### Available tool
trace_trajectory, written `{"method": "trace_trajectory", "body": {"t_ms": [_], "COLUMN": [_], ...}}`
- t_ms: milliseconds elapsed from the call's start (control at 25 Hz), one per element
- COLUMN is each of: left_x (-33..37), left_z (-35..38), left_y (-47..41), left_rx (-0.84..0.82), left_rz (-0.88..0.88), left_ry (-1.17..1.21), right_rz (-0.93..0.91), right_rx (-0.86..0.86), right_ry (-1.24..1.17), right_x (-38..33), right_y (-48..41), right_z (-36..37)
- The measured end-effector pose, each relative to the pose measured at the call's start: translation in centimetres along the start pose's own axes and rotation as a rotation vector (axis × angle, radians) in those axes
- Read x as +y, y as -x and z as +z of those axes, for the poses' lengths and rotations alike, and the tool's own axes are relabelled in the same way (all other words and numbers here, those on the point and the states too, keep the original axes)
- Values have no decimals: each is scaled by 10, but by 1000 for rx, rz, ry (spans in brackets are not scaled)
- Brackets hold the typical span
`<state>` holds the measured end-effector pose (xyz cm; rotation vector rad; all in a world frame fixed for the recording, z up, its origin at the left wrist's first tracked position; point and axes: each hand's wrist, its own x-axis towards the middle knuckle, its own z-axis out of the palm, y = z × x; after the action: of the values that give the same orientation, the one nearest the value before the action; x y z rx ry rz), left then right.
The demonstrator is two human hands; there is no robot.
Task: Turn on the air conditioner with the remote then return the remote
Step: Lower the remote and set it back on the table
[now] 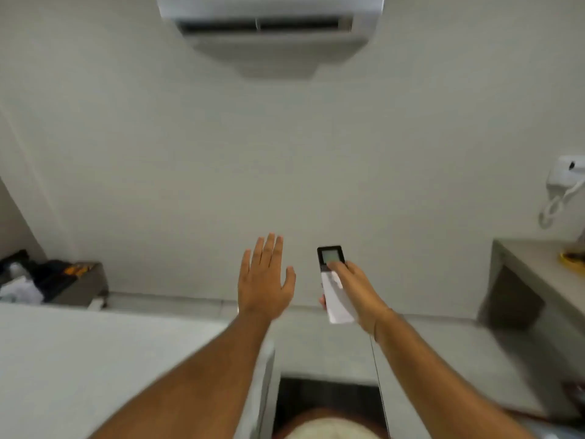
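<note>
A white air conditioner (269, 23) hangs high on the wall at the top of the view, its vent slot showing dark. My right hand (357, 293) holds a white remote (336, 293) with a dark top and small grey screen, pointed up towards the wall; my thumb rests just below the screen. My left hand (266, 280) is raised beside it, palm away from me, fingers spread and holding nothing.
A white bed (95, 359) fills the lower left. A low stand (85, 283) with clothes and bags sits by the left wall. A grey desk (538, 274) stands at the right, with a wall-mounted hair dryer (566, 179) above it.
</note>
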<state>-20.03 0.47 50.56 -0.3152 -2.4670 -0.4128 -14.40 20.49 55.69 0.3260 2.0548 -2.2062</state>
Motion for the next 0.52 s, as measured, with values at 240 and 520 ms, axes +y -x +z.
{"method": "trace_trajectory", "body": {"t_ms": [240, 520], "left_x": [-33, -57], "left_z": [146, 260], "left_y": [190, 419], "left_rx": [-511, -901], "left_rz": [-129, -210], "left_ry": [-27, -7], "right_rz": [251, 497], "right_rx": [106, 247], "right_ry": [201, 423], "right_x": [237, 529], "right_y": [-32, -7], "right_z": [-23, -61]}}
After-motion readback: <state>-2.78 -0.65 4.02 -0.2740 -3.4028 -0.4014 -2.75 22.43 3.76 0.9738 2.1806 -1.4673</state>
